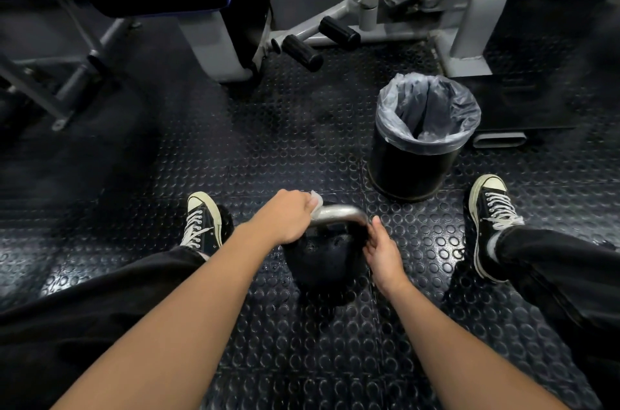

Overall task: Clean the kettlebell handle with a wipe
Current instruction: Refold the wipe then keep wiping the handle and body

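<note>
A black kettlebell (323,262) stands on the studded rubber floor between my feet. Its bare metal handle (339,211) arches across the top. My left hand (288,216) grips the left end of the handle with a white wipe (315,201) wrapped under its fingers; only a small corner of the wipe shows. My right hand (382,252) lies against the right side of the kettlebell just below the handle's right end, fingers fairly straight and the thumb pointing up along it.
A black waste bin (419,147) with a clear plastic liner stands just beyond the kettlebell to the right. Grey gym machine frames (476,6) and black foot rollers (302,52) fill the back. My sneakers (203,223) (489,215) flank the kettlebell.
</note>
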Demonstrator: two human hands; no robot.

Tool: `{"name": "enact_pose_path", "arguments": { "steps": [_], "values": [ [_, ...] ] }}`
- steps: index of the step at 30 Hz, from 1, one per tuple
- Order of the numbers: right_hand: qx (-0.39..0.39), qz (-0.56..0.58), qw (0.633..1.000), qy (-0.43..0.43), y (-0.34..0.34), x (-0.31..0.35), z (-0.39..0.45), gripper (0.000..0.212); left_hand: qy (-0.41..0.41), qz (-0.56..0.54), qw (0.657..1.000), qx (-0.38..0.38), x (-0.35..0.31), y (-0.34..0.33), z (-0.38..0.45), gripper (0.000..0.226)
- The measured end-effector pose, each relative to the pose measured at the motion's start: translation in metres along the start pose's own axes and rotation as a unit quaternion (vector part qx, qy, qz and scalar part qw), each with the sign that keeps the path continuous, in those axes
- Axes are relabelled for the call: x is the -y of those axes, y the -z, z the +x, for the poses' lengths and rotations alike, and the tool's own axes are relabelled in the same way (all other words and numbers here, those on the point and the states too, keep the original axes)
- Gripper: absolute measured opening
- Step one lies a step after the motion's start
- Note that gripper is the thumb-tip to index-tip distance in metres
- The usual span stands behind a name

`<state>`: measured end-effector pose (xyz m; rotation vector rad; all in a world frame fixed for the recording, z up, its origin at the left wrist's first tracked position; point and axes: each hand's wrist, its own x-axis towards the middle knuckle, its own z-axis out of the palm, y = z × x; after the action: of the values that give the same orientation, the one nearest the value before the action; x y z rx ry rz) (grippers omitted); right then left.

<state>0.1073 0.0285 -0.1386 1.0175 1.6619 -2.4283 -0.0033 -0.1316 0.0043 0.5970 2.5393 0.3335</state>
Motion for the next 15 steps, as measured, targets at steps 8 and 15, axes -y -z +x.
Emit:
{"name": "enact_pose_path", "arguments": {
  "steps": [8,15],
  "values": [
    [0.001,-0.003,1.000,-0.005,0.000,-0.001,0.000,0.053,0.019,0.037,0.999,-0.014,0.007,-0.003,-0.010,0.030],
    [-0.011,-0.014,1.000,-0.003,0.000,-0.003,0.002,0.049,0.028,0.034,0.999,-0.014,-0.003,-0.001,-0.008,0.031]
  ]
}}
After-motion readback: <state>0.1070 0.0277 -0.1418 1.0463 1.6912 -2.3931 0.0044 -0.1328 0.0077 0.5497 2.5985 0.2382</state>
